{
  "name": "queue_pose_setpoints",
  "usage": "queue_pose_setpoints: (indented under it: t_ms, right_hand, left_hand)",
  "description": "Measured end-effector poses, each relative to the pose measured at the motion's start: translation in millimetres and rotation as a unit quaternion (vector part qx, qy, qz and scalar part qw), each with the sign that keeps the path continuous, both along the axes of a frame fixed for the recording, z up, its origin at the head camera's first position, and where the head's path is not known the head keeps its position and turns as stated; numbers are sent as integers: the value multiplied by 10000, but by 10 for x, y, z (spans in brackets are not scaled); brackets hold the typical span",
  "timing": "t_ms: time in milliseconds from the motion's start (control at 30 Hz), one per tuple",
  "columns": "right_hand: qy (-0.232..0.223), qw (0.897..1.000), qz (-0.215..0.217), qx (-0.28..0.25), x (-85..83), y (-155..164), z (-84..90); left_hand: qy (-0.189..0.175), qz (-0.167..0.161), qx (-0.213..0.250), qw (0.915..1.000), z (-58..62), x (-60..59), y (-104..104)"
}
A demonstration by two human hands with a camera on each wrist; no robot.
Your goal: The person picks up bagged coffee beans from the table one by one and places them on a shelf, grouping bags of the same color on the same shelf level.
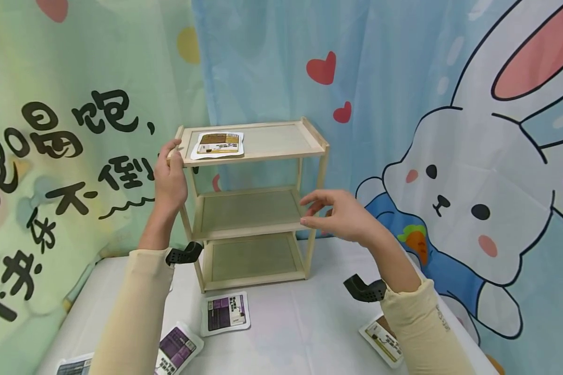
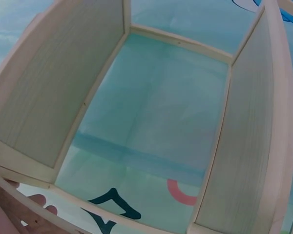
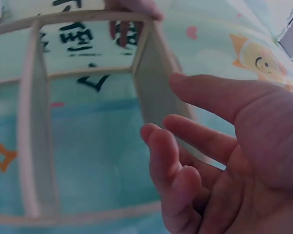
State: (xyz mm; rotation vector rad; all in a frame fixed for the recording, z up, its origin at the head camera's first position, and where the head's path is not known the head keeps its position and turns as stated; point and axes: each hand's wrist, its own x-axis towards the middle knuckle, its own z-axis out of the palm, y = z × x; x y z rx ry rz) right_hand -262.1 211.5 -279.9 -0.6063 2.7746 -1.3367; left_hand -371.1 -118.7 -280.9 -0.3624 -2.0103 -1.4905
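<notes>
A three-tier wooden shelf [image 1: 246,229] stands on the white table, its frame pale and its panels greenish. At the top tier's left end, my left hand [image 1: 171,179] grips the frame; its fingers [image 2: 37,200] curl around the wood at the lower left of the left wrist view. A white-edged packet with a brown and yellow label [image 1: 219,145] lies on the top tier, close to that hand. My right hand [image 1: 335,213] is held beside the shelf's right posts, fingers loosely bent and thumb apart. In the right wrist view nothing lies between its fingers [image 3: 200,134].
A purple-labelled packet [image 1: 225,312] lies before the shelf, and another purple one [image 1: 178,348] is nearer, beside the left sleeve. A grey-labelled packet [image 1: 75,365] shows at the lower left edge. The right forearm partly covers a yellow-labelled packet [image 1: 383,341]. Printed curtains [image 1: 272,62] hang behind.
</notes>
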Motion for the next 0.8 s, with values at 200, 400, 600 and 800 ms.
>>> queue_pose_setpoints:
  t_ms: [200, 400, 600, 800]
  right_hand:
    - [-112, 9997, 12, 210, 175, 273, -312]
    - [-317, 9995, -44, 67, 309, 501, -614]
    - [-631, 9973, -368, 13, 412, 750, -908]
    - [-1000, 9911, -872, 120, 553, 1007, -1159]
  left_hand:
    - [39, -14, -22, 10000, 0, -4, -1]
    - [66, -10, 63, 10000, 0, -11, -2]
    - [-5, 8, 80, 10000, -1, 4, 6]
    - [63, 54, 70, 9999, -8, 26, 10]
